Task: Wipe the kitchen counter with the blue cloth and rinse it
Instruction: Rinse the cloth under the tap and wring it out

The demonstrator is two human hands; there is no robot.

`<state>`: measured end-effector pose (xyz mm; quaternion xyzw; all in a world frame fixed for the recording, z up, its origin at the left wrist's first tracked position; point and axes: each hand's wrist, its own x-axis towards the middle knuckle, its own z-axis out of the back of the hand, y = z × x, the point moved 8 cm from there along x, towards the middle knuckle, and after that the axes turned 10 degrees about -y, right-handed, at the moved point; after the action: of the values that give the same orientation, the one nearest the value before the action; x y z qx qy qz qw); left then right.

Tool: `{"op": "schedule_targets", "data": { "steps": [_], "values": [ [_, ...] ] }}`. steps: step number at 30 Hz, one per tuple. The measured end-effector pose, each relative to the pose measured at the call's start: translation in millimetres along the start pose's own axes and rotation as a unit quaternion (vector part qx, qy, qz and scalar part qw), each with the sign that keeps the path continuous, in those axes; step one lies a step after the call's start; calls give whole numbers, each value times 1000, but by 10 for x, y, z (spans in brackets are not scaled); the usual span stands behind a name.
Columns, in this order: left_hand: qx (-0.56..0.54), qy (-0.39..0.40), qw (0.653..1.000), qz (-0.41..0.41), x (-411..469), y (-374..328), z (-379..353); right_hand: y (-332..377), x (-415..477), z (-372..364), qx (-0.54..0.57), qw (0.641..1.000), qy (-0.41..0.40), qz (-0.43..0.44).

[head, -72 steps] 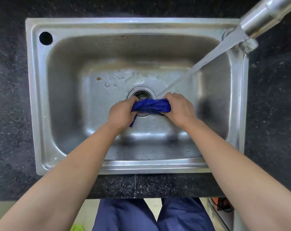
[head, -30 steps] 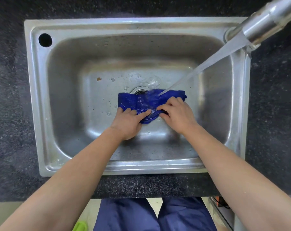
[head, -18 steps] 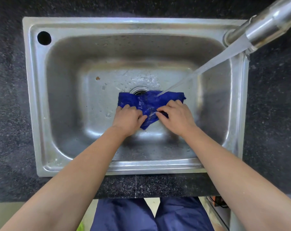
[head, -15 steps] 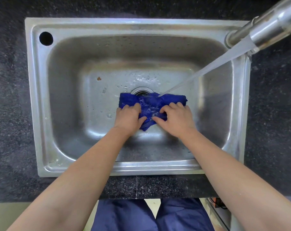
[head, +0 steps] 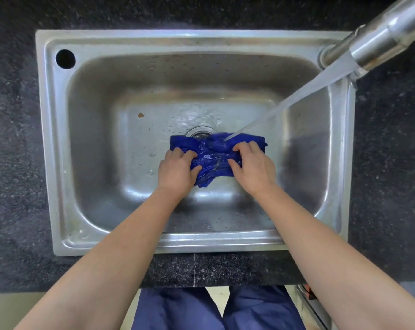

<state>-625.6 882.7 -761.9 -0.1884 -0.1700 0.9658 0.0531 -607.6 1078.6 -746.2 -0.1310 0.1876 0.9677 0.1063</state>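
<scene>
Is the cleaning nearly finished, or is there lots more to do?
Nearly finished, probably. The wiping looks over: the blue cloth is off the counter and in the sink. Now the left hand and right hand hold it under running water. Left: wringing it out and turning off the tap.

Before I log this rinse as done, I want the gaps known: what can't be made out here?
- Drain: head view, near half covered by the blue cloth.
- Faucet: head view, cut off by the top-right edge; no handle shows.
- Left hand and right hand: palms hidden, facing down.
</scene>
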Motion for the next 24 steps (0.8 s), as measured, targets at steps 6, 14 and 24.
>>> {"op": "schedule_targets", "data": {
  "steps": [6,14,24],
  "values": [
    [-5,-20,993,-117,-40,-360,-65,-186,-6,116,5,999,-30,-42],
    [-3,65,996,-59,-95,-216,-91,-75,-83,-42,-79,982,99,137],
    [-280,-26,958,51,36,-312,455,109,-44,580,128,991,-27,30]
  ]
}}
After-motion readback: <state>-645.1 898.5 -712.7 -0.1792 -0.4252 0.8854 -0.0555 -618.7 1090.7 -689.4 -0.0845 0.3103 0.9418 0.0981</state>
